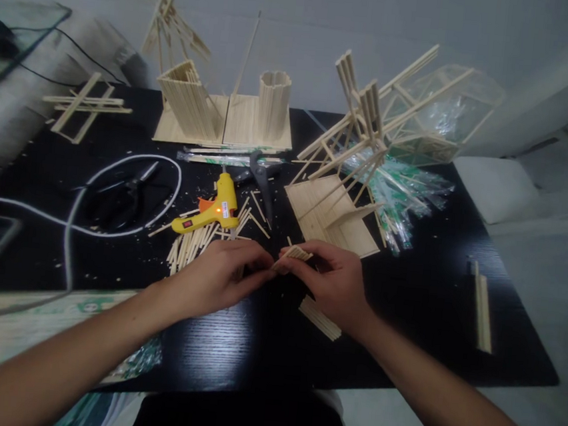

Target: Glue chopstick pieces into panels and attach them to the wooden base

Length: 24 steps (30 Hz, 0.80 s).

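My left hand (222, 275) and my right hand (330, 281) meet over the black table (432, 287), both pinched on a small bundle of short wooden sticks (294, 253). A flat row of glued sticks (319, 318) lies just below my right hand. Loose cut sticks (195, 245) are scattered left of my hands. A yellow glue gun (214, 209) lies beyond them, its light on.
Wooden stick models stand at the back: a slanted box and a round cup (273, 101) on flat bases, and a tilted frame tower (363, 123) over a stick panel (331, 214). Scissors (262, 177), black pliers (128, 191), a white cable (69, 226), plastic wrappers (401, 191) and a stick pair (481, 314) lie around.
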Tool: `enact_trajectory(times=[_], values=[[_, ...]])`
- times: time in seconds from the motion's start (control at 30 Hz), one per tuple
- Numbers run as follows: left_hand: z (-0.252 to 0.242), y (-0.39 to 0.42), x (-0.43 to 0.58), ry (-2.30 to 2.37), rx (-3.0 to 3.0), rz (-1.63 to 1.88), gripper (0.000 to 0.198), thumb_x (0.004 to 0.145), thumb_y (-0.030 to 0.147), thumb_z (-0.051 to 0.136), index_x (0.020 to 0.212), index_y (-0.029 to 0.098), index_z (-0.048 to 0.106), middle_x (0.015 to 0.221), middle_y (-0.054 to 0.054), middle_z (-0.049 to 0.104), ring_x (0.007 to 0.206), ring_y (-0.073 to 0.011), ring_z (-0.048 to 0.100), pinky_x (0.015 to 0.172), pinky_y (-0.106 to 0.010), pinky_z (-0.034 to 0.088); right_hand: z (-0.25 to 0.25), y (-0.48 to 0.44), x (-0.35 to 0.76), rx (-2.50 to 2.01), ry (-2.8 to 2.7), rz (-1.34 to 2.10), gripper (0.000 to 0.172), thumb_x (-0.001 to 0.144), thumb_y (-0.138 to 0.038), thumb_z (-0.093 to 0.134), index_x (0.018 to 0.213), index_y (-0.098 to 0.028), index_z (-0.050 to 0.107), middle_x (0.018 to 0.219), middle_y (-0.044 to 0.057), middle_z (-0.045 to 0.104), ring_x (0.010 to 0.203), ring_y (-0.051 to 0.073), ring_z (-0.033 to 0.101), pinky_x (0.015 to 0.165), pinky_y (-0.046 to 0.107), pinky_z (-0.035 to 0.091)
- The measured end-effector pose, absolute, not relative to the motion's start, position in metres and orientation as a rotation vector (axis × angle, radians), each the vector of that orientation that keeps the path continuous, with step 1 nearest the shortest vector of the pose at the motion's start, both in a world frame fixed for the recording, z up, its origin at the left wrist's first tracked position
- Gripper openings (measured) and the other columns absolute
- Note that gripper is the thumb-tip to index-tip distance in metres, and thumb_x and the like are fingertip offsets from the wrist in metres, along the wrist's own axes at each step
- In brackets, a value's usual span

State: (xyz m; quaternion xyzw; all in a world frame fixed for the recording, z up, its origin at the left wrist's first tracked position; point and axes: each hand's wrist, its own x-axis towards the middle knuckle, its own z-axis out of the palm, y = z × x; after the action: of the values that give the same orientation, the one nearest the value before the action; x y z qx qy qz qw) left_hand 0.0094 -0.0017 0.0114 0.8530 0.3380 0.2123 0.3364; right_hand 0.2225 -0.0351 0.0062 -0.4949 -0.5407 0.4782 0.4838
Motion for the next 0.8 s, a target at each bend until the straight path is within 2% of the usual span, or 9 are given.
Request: enact_trajectory(times=[0.13, 0.33, 0.5, 0.67, 0.8], values=[[0.013, -0.001, 0.007, 0.888, 2.196, 0.558, 0.011, 0.098, 0.027, 0.066, 0.106, 0.021, 0.071, 0.089, 0.001, 0.073, 0.079, -0.0135, 0.067, 0.073, -0.025, 0.050, 0.008, -0.034, 0.224, -1.213, -1.303, 1.163, 0.008, 0.080, -0.032, 0.085, 0.084, -0.025, 0.082, 0.078, 0.000, 0.081, 0.071, 0.017, 0.075, 0.066, 0.028, 0.060], [0.010, -0.002, 0.005, 0.888, 2.180, 0.525, 0.023, 0.095, 0.034, 0.072, 0.115, 0.022, 0.071, 0.099, -0.001, 0.075, 0.088, -0.0157, 0.070, 0.080, -0.028, 0.053, 0.006, -0.028, 0.229, -1.272, -1.266, 1.116, 0.008, 0.079, -0.029, 0.085, 0.084, -0.024, 0.082, 0.078, 0.000, 0.080, 0.070, 0.017, 0.073, 0.066, 0.028, 0.059], [0.009, -0.002, 0.010, 0.893, 2.184, 0.501, 0.015, 0.098, 0.032, 0.068, 0.104, 0.020, 0.073, 0.082, 0.001, 0.072, 0.073, -0.0135, 0.067, 0.068, -0.024, 0.048, 0.006, -0.032, 0.224, -1.180, -1.253, 1.244, 0.008, 0.078, -0.031, 0.086, 0.083, -0.026, 0.082, 0.078, -0.001, 0.081, 0.071, 0.016, 0.076, 0.066, 0.026, 0.061], [0.006, -0.004, 0.009, 0.850, 2.139, 0.460, 0.023, 0.102, 0.032, 0.061, 0.092, 0.017, 0.076, 0.075, 0.000, 0.073, 0.064, -0.0113, 0.066, 0.061, -0.022, 0.044, 0.003, -0.037, 0.220, -1.178, -1.247, 1.269, 0.010, 0.078, -0.030, 0.088, 0.086, -0.026, 0.083, 0.082, 0.000, 0.082, 0.077, 0.017, 0.077, 0.074, 0.027, 0.062], [0.007, -0.005, 0.008, 0.885, 2.131, 0.476, 0.027, 0.102, 0.033, 0.061, 0.087, 0.017, 0.077, 0.067, 0.002, 0.070, 0.057, -0.0096, 0.060, 0.056, -0.021, 0.041, 0.003, -0.039, 0.220, -1.192, -1.249, 1.260, 0.009, 0.078, -0.028, 0.088, 0.086, -0.027, 0.083, 0.082, -0.001, 0.082, 0.077, 0.017, 0.077, 0.073, 0.028, 0.062]])
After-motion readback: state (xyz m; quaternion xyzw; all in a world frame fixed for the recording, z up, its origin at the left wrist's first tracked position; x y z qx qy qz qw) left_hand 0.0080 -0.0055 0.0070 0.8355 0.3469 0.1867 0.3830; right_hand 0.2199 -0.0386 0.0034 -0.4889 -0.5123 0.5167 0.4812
